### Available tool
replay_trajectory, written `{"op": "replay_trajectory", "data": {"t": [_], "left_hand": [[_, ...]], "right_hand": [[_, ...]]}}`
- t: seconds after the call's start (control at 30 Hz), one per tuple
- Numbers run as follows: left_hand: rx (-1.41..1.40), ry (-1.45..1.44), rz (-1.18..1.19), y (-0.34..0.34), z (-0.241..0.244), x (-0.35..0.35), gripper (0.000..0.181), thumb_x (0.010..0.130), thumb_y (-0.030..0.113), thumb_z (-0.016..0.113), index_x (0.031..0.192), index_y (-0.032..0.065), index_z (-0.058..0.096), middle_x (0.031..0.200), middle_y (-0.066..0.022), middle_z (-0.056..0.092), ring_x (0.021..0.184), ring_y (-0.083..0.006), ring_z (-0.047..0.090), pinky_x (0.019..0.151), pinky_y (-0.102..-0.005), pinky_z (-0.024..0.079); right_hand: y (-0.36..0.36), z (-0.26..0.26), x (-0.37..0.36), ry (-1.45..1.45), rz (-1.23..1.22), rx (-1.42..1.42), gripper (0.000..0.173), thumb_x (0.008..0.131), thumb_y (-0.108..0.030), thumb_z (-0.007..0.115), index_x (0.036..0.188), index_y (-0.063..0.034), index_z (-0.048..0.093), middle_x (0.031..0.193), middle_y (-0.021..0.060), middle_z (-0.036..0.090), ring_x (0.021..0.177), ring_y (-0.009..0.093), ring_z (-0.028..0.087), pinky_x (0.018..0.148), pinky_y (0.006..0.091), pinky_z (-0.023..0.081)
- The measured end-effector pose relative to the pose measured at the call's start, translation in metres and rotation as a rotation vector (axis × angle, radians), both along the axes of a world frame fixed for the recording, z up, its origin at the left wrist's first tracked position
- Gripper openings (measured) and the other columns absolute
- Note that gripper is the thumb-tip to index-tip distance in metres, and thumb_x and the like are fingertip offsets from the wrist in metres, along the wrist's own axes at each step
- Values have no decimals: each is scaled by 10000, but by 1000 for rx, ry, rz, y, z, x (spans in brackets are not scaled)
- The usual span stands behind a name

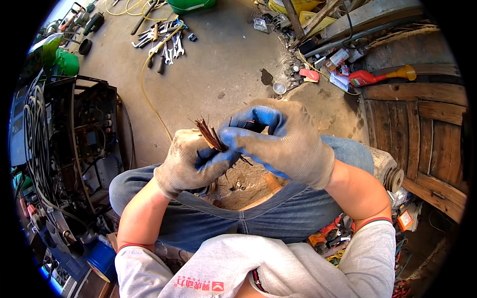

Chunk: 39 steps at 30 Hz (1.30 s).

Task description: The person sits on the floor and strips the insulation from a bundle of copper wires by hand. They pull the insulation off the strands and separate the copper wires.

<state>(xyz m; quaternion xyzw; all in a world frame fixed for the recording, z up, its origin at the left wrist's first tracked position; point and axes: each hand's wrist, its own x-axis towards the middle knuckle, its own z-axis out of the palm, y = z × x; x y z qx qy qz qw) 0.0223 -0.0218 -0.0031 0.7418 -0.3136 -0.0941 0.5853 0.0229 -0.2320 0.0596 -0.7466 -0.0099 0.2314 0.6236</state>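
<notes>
A short frayed bundle of brown strands point(210, 136) stands between my two gloved hands, above my lap. My left hand point(193, 160), in a beige knit glove with blue coated fingers, is closed around its lower part. Against the bundle's right side press the thumb and fingertips of my right hand point(279, 143), gloved the same way. Thin dark strands point(246, 161) stick out below the fingers. What lies inside both grips is mostly hidden. Under the hands, between my knees, a wooden handle point(273, 182) shows near small bits on the dirty floor.
Wrenches and other hand tools point(164, 39) lie ahead on the concrete floor, crossed by a yellow hose point(143, 80). An open machine housing point(85, 130) with looped cables point(35, 123) stands left. A red funnel-topped bottle point(367, 78) and wooden panelling point(413, 130) are at right.
</notes>
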Motion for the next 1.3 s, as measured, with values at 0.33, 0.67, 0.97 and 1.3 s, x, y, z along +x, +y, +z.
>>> {"op": "replay_trajectory", "data": {"t": [0.33, 0.67, 0.97, 1.3], "left_hand": [[95, 82, 36, 2, 3, -1, 132, 812, 149, 743, 846, 26, 709, 620, -100, 626, 544, -212, 623, 547, -324, 480], [64, 107, 20, 5, 0, -1, 119, 783, 131, 760, 821, 31, 707, 590, -92, 598, 515, -205, 600, 512, -315, 452], [77, -21, -67, 1, -2, 3, 187, 740, 129, 748, 913, 69, 714, 618, -80, 592, 539, -243, 599, 549, -345, 481], [38, 68, -57, 1, -1, 1, 126, 768, 142, 744, 857, 65, 699, 664, -86, 632, 581, -235, 635, 565, -330, 492]], "right_hand": [[0, -2, 3, 62, -93, 67, 143, 871, -131, 696, 876, 4, 650, 749, 40, 656, 694, 64, 585, 625, 251, 497], [-2, -17, 5, 151, -121, 172, 326, 858, -223, 743, 1061, 14, 646, 862, 52, 652, 758, 91, 585, 637, 258, 497], [-7, 1, 7, -616, 213, -200, 318, 745, -119, 796, 1036, -25, 711, 1191, 181, 622, 1126, 275, 600, 945, 369, 473], [-8, -6, 4, -431, 158, -65, 173, 812, -63, 719, 980, -22, 715, 1168, 166, 614, 1106, 240, 605, 902, 348, 498]]}}
